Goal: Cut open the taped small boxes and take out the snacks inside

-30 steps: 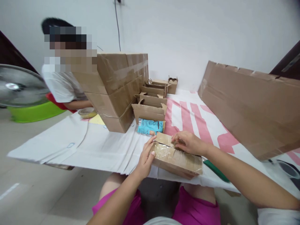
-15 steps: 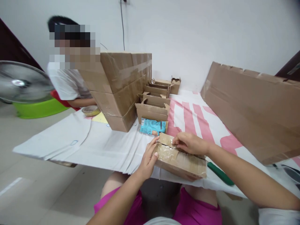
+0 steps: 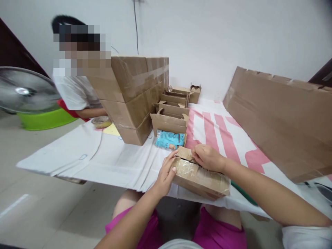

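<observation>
A small brown cardboard box (image 3: 202,178) with clear tape on it lies at the table's front edge, a dark gap running along its top. My left hand (image 3: 166,173) holds the box's left end, thumb on the near top and fingers toward the far side. Bent over the top flap, my right hand (image 3: 209,158) has its fingers pinched at the gap; whether they grip the flap or the tape is hidden. A blue packet (image 3: 169,139) lies just beyond the box. Partly covered by my right forearm is a green object (image 3: 242,194).
Stacked taped cartons (image 3: 137,100) stand left of centre, beside open small boxes (image 3: 169,121). A large cardboard sheet (image 3: 280,121) leans at the right. A tape roll (image 3: 101,121) lies at left, near a seated person (image 3: 75,90) and a fan (image 3: 23,90).
My right hand has shifted slightly left along the gap, and its forearm now covers more of the green object. My left hand keeps its place on the box.
</observation>
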Demonstrator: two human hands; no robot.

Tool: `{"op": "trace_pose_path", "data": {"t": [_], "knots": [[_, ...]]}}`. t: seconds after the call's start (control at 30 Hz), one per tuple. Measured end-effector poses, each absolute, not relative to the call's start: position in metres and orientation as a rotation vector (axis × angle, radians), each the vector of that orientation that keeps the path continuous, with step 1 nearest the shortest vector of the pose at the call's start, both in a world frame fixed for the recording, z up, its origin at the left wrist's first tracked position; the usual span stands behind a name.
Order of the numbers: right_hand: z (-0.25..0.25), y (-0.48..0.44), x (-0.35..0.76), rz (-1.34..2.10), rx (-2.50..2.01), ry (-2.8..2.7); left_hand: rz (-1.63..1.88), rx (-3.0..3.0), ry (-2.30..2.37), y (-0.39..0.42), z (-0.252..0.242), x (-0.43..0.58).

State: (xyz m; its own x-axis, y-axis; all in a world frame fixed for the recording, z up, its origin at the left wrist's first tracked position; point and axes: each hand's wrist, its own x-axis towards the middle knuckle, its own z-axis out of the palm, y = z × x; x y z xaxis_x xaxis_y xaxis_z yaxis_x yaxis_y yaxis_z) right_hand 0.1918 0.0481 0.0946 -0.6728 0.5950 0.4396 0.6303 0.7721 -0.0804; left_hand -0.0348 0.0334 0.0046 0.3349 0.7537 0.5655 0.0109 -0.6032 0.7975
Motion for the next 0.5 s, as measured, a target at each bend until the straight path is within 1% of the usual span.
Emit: {"op": "trace_pose_path", "data": {"t": [0.13,0.2,0.5], "knots": [[0.092,0.051,0.191,-0.154,-0.953,-2.473,1.321,1.898,0.672,0.035,0.004,-0.034],[0.094,0.050,0.191,-0.101,-0.960,-2.470,1.320,1.901,0.668,0.035,0.004,-0.034],[0.115,0.047,0.214,0.627,-1.033,-2.433,1.320,1.917,0.645,0.032,0.004,-0.036]]}}
